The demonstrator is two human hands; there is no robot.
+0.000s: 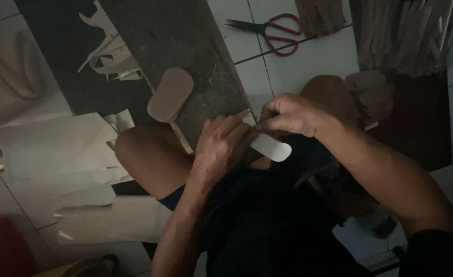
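White rounded paper cutout [272, 147], flat, pinched between both hands' fingers [261, 124].

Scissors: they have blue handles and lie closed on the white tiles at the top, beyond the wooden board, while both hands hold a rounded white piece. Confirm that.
Wrong in one respect: the scissors have red handles, not blue, as the head view shows. The rest stands: they lie closed on the white tiles beyond the wooden board, while the left hand and right hand hold the rounded white piece.
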